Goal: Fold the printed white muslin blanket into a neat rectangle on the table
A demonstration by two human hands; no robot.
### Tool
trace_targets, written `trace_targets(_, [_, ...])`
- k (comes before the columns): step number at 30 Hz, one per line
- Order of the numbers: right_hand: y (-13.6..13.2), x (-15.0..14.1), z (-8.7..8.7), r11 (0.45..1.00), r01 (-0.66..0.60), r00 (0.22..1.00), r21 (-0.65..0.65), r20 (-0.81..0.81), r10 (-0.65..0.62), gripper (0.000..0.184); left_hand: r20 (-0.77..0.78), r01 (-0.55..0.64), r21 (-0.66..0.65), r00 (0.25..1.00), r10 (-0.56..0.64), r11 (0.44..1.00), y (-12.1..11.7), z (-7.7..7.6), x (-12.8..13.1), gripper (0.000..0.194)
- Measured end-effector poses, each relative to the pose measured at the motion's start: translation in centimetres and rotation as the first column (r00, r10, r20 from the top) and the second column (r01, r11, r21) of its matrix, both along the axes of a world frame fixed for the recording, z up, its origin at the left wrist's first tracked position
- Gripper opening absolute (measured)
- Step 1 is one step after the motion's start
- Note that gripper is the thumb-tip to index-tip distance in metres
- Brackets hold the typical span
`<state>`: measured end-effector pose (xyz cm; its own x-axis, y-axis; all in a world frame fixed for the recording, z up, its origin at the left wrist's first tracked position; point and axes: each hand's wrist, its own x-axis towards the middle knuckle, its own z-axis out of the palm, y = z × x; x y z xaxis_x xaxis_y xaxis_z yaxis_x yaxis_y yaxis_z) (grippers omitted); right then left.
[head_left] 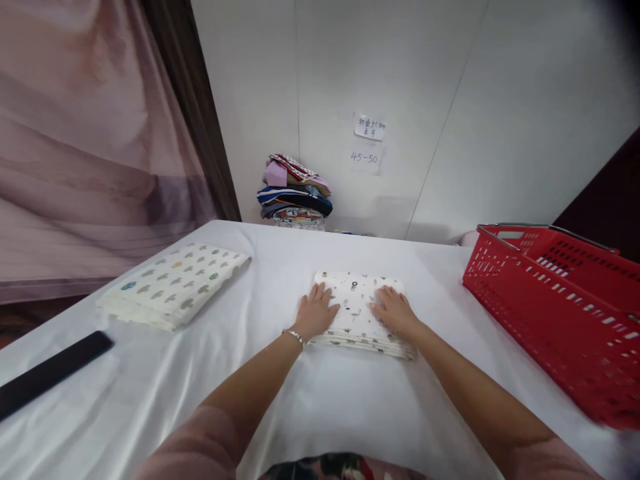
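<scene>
A folded white cloth with small printed figures [356, 303] lies in the middle of a table covered by a white sheet [280, 393]. My left hand [315, 312] rests flat on its left part, fingers stretched out, a bracelet on the wrist. On the cloth's right part my right hand [395, 311] lies flat too, fingers extended. Neither hand grips anything.
A second folded cloth with coloured dots [173, 288] lies at the left. A black flat bar [47, 372] sits near the left edge. A red plastic basket [560, 303] stands at the right. A pile of folded clothes [295, 193] is against the back wall.
</scene>
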<state>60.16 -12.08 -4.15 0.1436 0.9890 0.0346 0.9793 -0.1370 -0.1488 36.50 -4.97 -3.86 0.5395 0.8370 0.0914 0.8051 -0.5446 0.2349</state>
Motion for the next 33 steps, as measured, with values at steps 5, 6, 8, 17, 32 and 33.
trace_targets(5, [1.5,1.0,-0.3,0.992,0.122,0.992,0.039,-0.02,-0.121,0.06,0.009,-0.002,-0.024,1.0,0.002,1.0,-0.1,-0.9,-0.5,0.055])
trace_targets(6, [1.7,1.2,-0.5,0.992,0.125,0.992,0.035,-0.033,-0.124,0.059,0.01,0.001,-0.03,1.0,-0.001,1.0,-0.1,-0.8,-0.5,0.055])
trace_targets(8, [1.7,1.5,-1.0,0.993,0.107,0.993,0.055,-0.062,-0.103,0.057,0.021,0.001,-0.043,1.0,0.0,0.999,0.1,-0.7,-0.5,0.054])
trace_targets(17, [-2.7,2.7,-3.9,0.93,0.32,0.869,0.184,-0.448,-0.21,0.058,0.141,-0.287,-0.16,0.94,0.31,0.944,0.0,1.0,-1.6,0.051])
trace_targets(32, [-9.5,-4.1,-0.7,0.962,0.002,0.971,0.273,-0.231,0.064,0.056,0.299,-0.272,-0.501,0.836,0.46,0.821,5.3,1.9,-8.5,0.052])
trace_targets(33, [-9.0,-4.5,0.0,0.954,-0.041,0.974,0.297,-0.199,0.104,0.054,0.317,-0.27,-0.507,0.825,0.468,0.819,4.8,1.6,-9.0,0.051])
